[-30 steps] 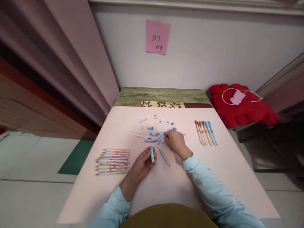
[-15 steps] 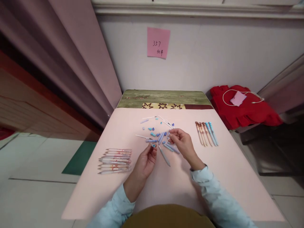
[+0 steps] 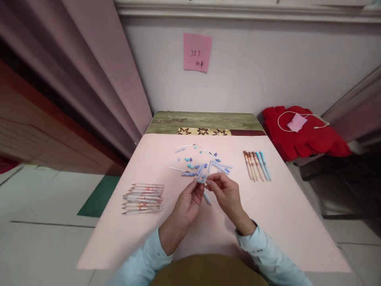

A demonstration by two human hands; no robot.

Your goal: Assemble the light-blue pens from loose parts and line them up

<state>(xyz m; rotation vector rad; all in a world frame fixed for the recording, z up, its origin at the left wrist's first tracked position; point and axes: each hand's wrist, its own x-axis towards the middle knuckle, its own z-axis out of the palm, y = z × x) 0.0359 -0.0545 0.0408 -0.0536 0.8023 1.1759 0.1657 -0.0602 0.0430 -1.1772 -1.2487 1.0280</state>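
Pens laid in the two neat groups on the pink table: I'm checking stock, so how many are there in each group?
Right row, brown pens: 4
Right row, blue pens: 2
Left pile, pale pens: about 9, overlapping, so not exact
Total: about 15

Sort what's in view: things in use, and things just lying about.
In use: left hand and right hand, both on the small blue pen part; loose pen parts; pen rows.
Lying about: red cloth, white cable, pink note.
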